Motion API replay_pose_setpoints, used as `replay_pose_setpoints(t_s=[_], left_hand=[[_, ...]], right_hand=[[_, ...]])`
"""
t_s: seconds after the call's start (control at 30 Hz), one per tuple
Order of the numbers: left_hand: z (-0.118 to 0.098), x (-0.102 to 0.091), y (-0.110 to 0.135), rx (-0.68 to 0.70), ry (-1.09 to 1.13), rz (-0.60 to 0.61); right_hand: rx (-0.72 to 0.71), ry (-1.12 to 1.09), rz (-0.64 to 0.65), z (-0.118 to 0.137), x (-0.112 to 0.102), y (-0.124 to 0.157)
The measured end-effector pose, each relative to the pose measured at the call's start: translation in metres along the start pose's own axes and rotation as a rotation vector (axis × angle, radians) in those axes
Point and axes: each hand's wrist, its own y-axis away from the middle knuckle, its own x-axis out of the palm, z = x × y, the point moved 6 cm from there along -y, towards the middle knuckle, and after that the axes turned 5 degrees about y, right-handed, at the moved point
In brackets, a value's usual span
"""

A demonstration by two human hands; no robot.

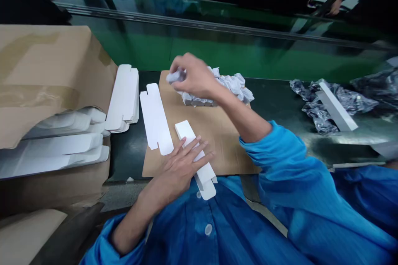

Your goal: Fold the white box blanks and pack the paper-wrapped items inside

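My left hand (pixel 182 161) lies flat, fingers spread, across a narrow white carton (pixel 205 172) with an unfolded end flap towards me. My right hand (pixel 194 75), blurred by motion, is raised over the far part of the brown cardboard sheet (pixel 224 140). Between its thumb and fingers it pinches a small white paper-wrapped item (pixel 175 76); what is inside does not show. Just behind and below that hand sits a cluster of similar paper-wrapped items (pixel 234 85), partly hidden by it. Left of the carton lies a flat white carton blank (pixel 156 118).
A stack of flat white cartons (pixel 123 97) stands beside an open brown box (pixel 46 66) holding more of them. To the right, a white carton (pixel 337 105) rests on crumpled clear plastic (pixel 320 116). A green barrier (pixel 264 60) runs along the back, with people beyond it.
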Motion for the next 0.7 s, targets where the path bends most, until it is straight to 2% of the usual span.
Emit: replay_pose_setpoints(t_s=[0.03,0.07,0.13,0.2,0.23,0.27,0.33,0.43,0.5,0.57,0.7], left_hand=[[-0.004,0.004,0.002,0.039,-0.019,0.077],[-0.006,0.006,0.002,0.055,-0.04,0.117],[-0.007,0.007,-0.005,0.061,-0.079,0.129],[-0.008,0.005,-0.019,0.044,-0.121,0.106],[-0.008,0.005,-0.026,0.025,-0.148,0.089],[-0.007,0.004,-0.033,0.003,-0.176,0.071],[-0.007,0.005,-0.043,-0.036,-0.226,0.041],[-0.008,0.009,-0.048,-0.046,-0.247,0.013],[-0.007,0.012,-0.047,-0.043,-0.25,-0.006],[-0.007,0.013,-0.044,-0.042,-0.256,-0.025],[-0.005,0.012,-0.043,-0.064,-0.262,-0.033]], right_hand=[[0.042,-0.178,-0.041,-0.01,-0.018,0.018],[0.086,-0.343,-0.018,-0.021,-0.029,0.039],[0.217,-0.572,0.192,-0.043,-0.028,0.085],[0.344,-0.603,0.434,-0.061,-0.011,0.13],[0.375,-0.529,0.507,-0.069,-0.001,0.147],[0.389,-0.415,0.529,-0.075,0.005,0.16],[0.414,-0.161,0.443,-0.086,0.01,0.171],[0.525,0.196,0.125,-0.091,-0.007,0.18],[0.558,0.338,-0.049,-0.084,-0.017,0.193],[0.541,0.342,-0.134,-0.076,-0.015,0.208],[0.535,0.148,-0.113,-0.077,0.008,0.224]])
